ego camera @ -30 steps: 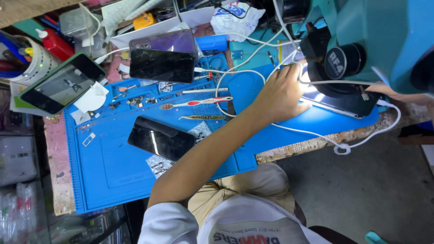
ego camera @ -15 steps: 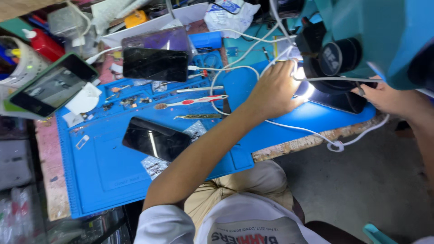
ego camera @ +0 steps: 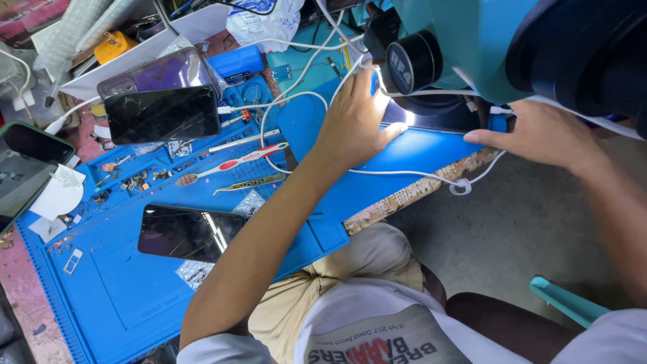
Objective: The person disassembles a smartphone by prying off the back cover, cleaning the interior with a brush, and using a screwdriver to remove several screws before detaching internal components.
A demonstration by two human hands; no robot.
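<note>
The microscope (ego camera: 472, 47) looms over the counter's far right corner. My left hand (ego camera: 354, 125) has slid onto the lit phone (ego camera: 431, 116) beneath it, fingers spread flat; my right hand (ego camera: 539, 135), just arrived, pinches its right edge, steadying it.

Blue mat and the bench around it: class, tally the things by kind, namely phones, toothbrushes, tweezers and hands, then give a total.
Phones: 5, namely cracked phone, purple-backed phone, dark phone, green-edged phone, and lit phone under the microscope
Toothbrushes: 1
Tweezers: 1
Hands: 2, left hand and right hand
Total: 9
</note>
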